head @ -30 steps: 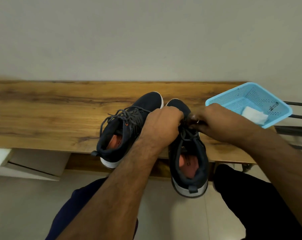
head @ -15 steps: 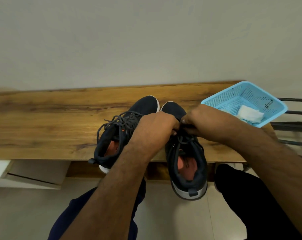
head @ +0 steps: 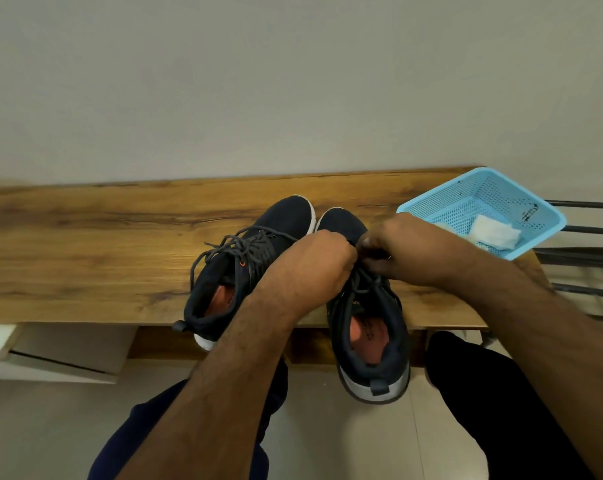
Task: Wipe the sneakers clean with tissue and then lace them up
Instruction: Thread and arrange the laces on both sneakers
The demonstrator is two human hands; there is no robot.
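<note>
Two dark sneakers side by side on a wooden bench (head: 85, 244), toes toward the pale wall (head: 293, 81), heels hanging over the near edge

Right sneaker (head: 369, 327): dark upper, white sole, orange insole showing in the opening, heel tab toward the camera, heel well out past the bench edge. Dark laces (head: 362, 285) loose over the tongue and running up into both hands

Left hand (head: 314, 268): knuckles up, fingers curled down over the front of the right sneaker, gripping the laces at the upper eyelets; fingertips hidden under the hand itself. Right hand (head: 407, 247): fingers curled, thumb and forefinger pinching the same laces just beside the left hand's knuckles, the two hands touching or nearly so over the shoe's tongue

Left sneaker (head: 244, 271): just beside the right one, toes almost touching, angled slightly outward. Grey laces (head: 237, 244) threaded across the front and lying in loose loops over the tongue and collar; tied or not, cannot tell. Partly covered by the left forearm

Light blue perforated basket (head: 442, 206) at the far right end of the bench, one corner overhanging, just behind the right hand. White folded tissue (head: 494, 233) lying inside it

Dark trouser legs (head: 494, 410) below, over a light tiled floor (head: 345, 445). Dark metal bars (head: 584, 230) to the right of the basket
</note>
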